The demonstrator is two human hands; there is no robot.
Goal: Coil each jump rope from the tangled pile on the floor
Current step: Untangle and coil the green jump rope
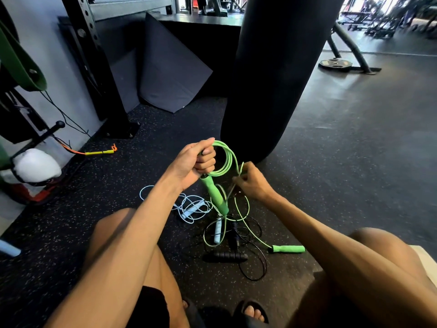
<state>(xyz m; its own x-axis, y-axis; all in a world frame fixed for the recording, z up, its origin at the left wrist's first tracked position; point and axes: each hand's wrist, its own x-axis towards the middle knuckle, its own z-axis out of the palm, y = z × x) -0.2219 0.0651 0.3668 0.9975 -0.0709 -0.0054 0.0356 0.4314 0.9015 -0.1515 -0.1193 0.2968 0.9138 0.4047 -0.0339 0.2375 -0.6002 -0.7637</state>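
My left hand (196,163) grips coiled loops of the green jump rope (228,159) together with one green handle (216,197), which hangs down below my fist. My right hand (251,182) pinches the loose green cord just to the right of the coil. The cord runs down to the second green handle (288,248), which lies on the floor. Beneath my hands lies a tangled pile: a light blue rope (189,207) with its handles and a black rope (257,268) with a black handle (224,256).
A black punching bag (272,79) hangs right behind the pile. A rack post (94,67) and a leaning dark mat (172,74) stand at the left back. An orange and yellow rope (99,152) lies by the wall. My knees and sandalled feet frame the pile.
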